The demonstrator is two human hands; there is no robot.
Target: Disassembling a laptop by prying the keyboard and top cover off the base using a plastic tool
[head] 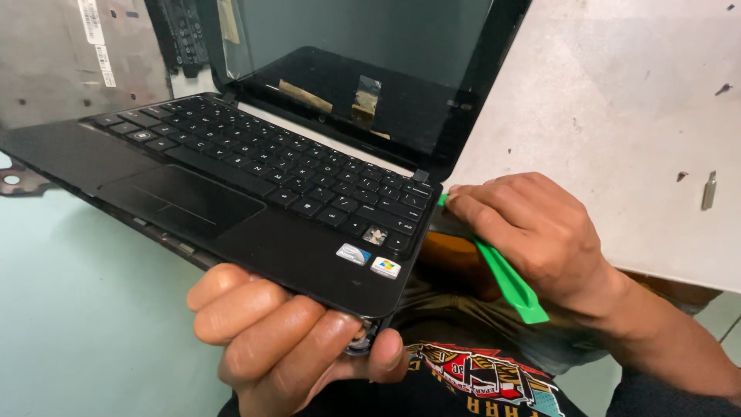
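Left hand (289, 340) is clenched tight around the front corner of the small black plastic laptop (255, 193), fingers curled underneath, thumb pressed up at the edge, propping the machine up at a tilt above the pale green tabletop (85, 309). Right hand (532, 232) grips a flat bright-green plastic pry tool (509, 286), fingers closed over it, its tip at the laptop's right side seam. Beyond the laptop's right edge, a small metal bit (708, 191) lies on a grey board (617, 116).

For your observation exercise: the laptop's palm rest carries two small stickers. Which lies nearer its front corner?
The white sticker, right of the blue one, lies nearer the corner.
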